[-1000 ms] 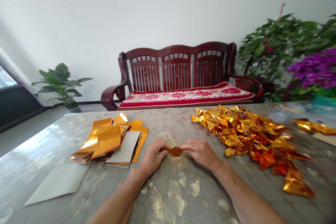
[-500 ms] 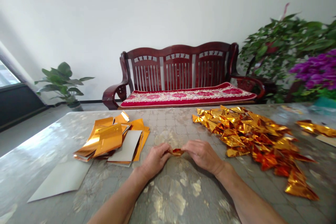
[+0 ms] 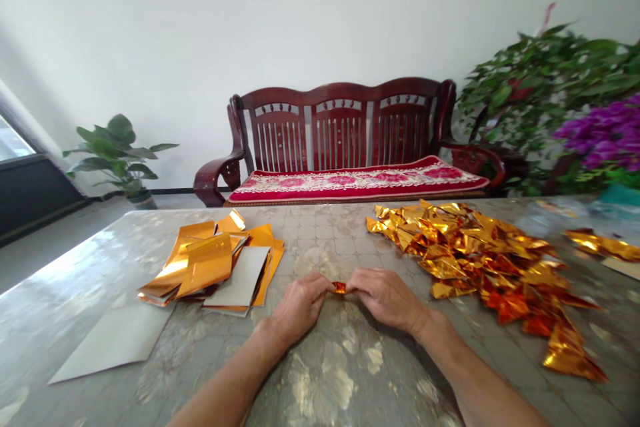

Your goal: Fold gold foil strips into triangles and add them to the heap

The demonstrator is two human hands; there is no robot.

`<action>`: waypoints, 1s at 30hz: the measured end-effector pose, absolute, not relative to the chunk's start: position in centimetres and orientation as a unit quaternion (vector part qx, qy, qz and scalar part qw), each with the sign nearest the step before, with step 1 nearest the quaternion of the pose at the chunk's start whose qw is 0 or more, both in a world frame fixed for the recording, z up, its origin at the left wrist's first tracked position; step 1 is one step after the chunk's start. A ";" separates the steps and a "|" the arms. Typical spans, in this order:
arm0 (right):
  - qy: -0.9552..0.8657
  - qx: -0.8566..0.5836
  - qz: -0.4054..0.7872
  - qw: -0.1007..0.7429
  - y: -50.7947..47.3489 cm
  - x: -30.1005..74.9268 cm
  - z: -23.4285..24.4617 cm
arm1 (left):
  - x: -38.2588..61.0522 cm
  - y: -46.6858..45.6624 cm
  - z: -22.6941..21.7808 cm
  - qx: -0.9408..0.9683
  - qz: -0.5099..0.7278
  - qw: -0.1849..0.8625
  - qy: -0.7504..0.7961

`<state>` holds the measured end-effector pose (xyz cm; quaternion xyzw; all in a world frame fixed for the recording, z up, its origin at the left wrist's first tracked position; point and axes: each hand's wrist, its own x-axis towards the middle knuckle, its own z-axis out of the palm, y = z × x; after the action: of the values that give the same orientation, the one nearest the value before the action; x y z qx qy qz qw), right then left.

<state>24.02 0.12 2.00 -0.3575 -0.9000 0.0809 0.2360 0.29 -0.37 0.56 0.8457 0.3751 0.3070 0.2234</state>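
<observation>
Between my two hands is a small folded piece of gold foil paper (image 3: 339, 287), pinched at both ends, its ends hidden by my fingers. My left hand (image 3: 301, 300) is closed on its left end, and my right hand (image 3: 383, 293) grips the right end. Both hands rest low over the patterned table (image 3: 320, 373). To the left lies a loose stack of flat gold foil sheets (image 3: 207, 267), some turned to their pale backs. A heap of folded gold foil pieces (image 3: 465, 247) spreads out on the right.
One pale sheet (image 3: 115, 341) lies at the left front of the table. Clear plastic wrapping (image 3: 553, 215) and another strip of gold foil (image 3: 605, 245) are at the far right. Behind the table stand a wooden bench (image 3: 340, 133) and potted plants (image 3: 120, 153).
My left hand has shifted slightly to the right, closer to my right hand. Less of the foil piece shows between the fingers, and it looks narrower.
</observation>
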 end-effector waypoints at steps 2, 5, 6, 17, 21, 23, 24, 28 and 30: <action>-0.903 -0.362 0.081 0.218 0.1 24.1 2.1 | 0.5 -0.5 0.4 0.837 0.316 0.227 0.385; -0.900 -0.377 0.080 0.206 0.0 24.1 2.2 | 0.9 -0.8 0.3 0.823 0.330 0.237 0.397; -0.896 -0.384 0.084 0.208 0.0 24.0 2.2 | 1.1 -0.9 0.5 0.818 0.336 0.238 0.402; -0.802 -0.471 0.185 0.317 -0.3 21.8 2.0 | 2.6 -0.8 0.4 0.703 0.399 0.267 0.525; -0.734 -0.533 0.217 0.361 -0.4 20.9 1.8 | 2.8 -0.4 -0.4 0.666 0.419 0.292 0.544; -0.716 -0.539 0.237 0.375 -0.5 20.5 1.6 | 2.8 -0.2 -0.8 0.645 0.447 0.303 0.541; -0.709 -0.540 0.242 0.383 -0.5 20.4 1.5 | 2.8 -0.1 -0.9 0.633 0.466 0.310 0.535; -0.666 -0.565 0.253 0.417 -0.2 20.1 0.7 | 2.9 0.1 -0.8 0.595 0.505 0.348 0.520; -0.645 -0.573 0.273 0.425 0.1 20.1 0.1 | 2.9 0.0 -0.5 0.590 0.502 0.364 0.517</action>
<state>20.09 0.12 0.09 -0.5732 -0.6452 0.2733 0.4249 2.91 0.02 -0.52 0.5905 0.5169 0.5016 0.3642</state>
